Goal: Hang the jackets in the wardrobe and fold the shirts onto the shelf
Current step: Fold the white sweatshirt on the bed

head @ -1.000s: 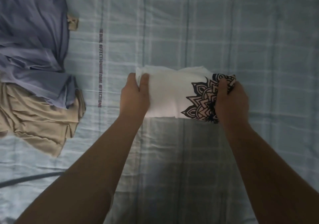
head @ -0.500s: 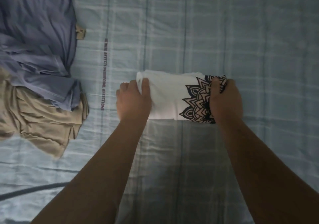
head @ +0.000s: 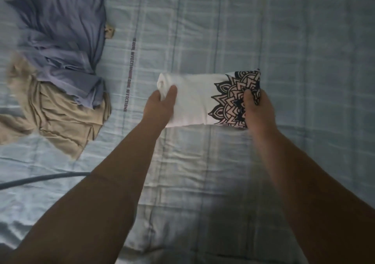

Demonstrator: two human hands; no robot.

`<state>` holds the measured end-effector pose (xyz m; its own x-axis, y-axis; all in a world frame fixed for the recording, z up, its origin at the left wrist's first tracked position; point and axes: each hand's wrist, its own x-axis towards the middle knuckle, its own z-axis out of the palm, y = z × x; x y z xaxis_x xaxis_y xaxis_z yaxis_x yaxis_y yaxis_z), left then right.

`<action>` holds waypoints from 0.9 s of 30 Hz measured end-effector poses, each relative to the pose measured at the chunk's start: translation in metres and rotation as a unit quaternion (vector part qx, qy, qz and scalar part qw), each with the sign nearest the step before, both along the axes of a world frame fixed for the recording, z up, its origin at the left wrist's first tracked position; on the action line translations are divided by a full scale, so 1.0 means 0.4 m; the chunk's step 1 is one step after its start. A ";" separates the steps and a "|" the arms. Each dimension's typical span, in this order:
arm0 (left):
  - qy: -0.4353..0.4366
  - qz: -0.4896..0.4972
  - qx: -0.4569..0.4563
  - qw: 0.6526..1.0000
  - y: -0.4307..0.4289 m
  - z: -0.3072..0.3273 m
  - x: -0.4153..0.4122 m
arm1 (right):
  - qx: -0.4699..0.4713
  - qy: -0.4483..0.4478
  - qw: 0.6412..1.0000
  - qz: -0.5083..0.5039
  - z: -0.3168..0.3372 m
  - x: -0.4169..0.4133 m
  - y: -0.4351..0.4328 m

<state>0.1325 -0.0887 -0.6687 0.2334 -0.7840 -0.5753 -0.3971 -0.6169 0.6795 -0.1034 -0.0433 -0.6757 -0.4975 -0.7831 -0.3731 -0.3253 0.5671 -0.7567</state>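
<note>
A folded white shirt (head: 194, 99) with a black mandala print on its right end lies in the middle of the bed. My left hand (head: 160, 107) grips its left end, thumb on top and fingers underneath. Over at the printed right end, my right hand (head: 257, 109) holds on with its thumb across the print. The shirt looks slightly raised off the sheet between both hands.
The bed is covered by a light blue checked sheet (head: 263, 30) with a printed text stripe. At the left lie a crumpled blue-purple garment (head: 58, 46) and a beige garment (head: 60, 117) partly under it. A dark cord (head: 40, 178) runs in from the left edge.
Both hands have shifted their hold on the shirt's ends, thumbs now on top. The view has moved slightly, and the shirt sits a little higher between my hands.
</note>
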 end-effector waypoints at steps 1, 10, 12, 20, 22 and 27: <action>0.010 0.012 -0.002 1.000 0.013 0.011 -0.006 | -0.012 -0.017 1.000 -0.011 0.012 -0.001 0.003; 0.161 0.101 -0.037 0.981 0.228 0.349 0.024 | -0.029 -0.331 0.942 -0.050 0.363 -0.033 0.171; 0.178 0.104 -0.065 0.976 0.275 0.466 0.049 | -0.037 -0.368 0.929 -0.022 0.476 -0.024 0.211; 0.218 0.134 -0.205 0.945 0.452 0.887 0.313 | -0.068 -0.373 0.919 0.107 0.882 0.201 0.288; 0.204 0.163 -0.243 0.934 0.508 0.964 0.419 | -0.080 -0.367 0.916 0.139 0.957 0.318 0.304; 0.173 0.243 -0.307 0.904 0.721 1.109 0.769 | -0.114 -0.353 0.897 0.239 1.099 0.706 0.387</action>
<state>0.4401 0.1997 -0.2249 0.5253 -0.8334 -0.1719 0.1218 -0.1263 0.9845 0.1788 0.1114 -0.2362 0.2122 -0.9402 -0.2663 0.1164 0.2949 -0.9484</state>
